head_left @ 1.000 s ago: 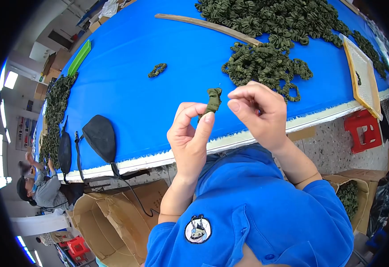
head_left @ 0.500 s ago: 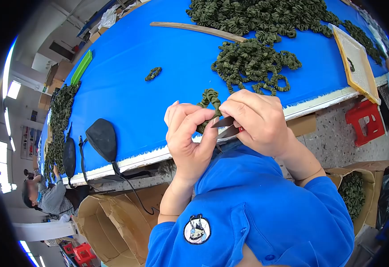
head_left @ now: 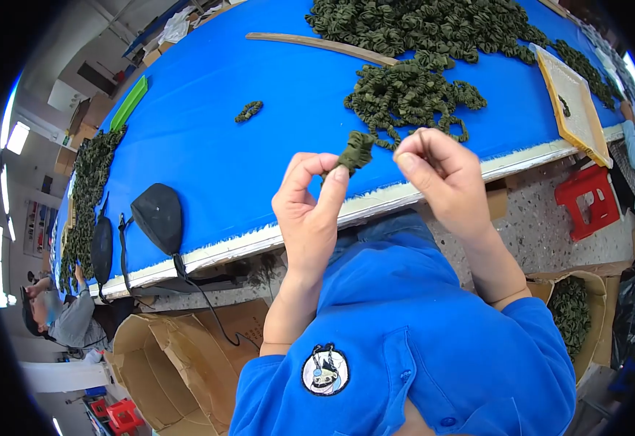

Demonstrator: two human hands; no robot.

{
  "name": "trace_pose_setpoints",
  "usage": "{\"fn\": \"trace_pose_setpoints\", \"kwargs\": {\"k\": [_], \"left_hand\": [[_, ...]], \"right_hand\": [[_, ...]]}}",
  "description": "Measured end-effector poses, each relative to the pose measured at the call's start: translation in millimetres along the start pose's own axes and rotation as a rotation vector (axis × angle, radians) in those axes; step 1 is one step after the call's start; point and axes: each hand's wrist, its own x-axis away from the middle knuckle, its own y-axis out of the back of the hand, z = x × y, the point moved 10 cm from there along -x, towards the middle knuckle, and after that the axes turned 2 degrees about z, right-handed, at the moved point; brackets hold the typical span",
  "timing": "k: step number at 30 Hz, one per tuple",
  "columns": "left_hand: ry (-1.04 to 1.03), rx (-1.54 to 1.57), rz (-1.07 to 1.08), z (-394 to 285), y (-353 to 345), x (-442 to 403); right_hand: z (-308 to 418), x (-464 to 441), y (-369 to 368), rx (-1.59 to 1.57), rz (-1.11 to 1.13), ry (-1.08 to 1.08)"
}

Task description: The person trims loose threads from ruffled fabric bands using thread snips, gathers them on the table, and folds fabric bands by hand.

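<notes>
Between the thumb and fingers of my left hand (head_left: 306,200) is a dark green scrunchie (head_left: 356,150), bunched up and held above the table's front edge. My right hand (head_left: 448,178) is to the right of it, apart from the scrunchie, with thumb and forefinger pinched together and the other fingers curled. What those fingers hold, if anything, is hidden; no snips blades show now. Just beyond my hands lies a small heap of green scrunchies (head_left: 404,98). A single scrunchie (head_left: 249,111) rests by itself on the blue table (head_left: 208,138).
A larger scrunchie pile (head_left: 419,29) lies at the back, near a wooden strip (head_left: 317,45). At right are a yellow-framed tray (head_left: 572,102) and a red stool (head_left: 588,203). Left are a black pouch (head_left: 157,218), a green tray (head_left: 129,104), a cardboard box (head_left: 165,370) and a co-worker (head_left: 74,320).
My right hand has moved right and away from the scrunchie, and the snips it held no longer show. The scrunchie has turned in my left hand and looks more bunched.
</notes>
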Motion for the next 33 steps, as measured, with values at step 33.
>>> {"fn": "trace_pose_setpoints", "kwargs": {"k": [33], "left_hand": [[0.269, 0.23, -0.032, 85.4, 11.5, -87.8]], "right_hand": [[-40.3, -98.1, -37.6, 0.6, -0.03, 0.4]]}}
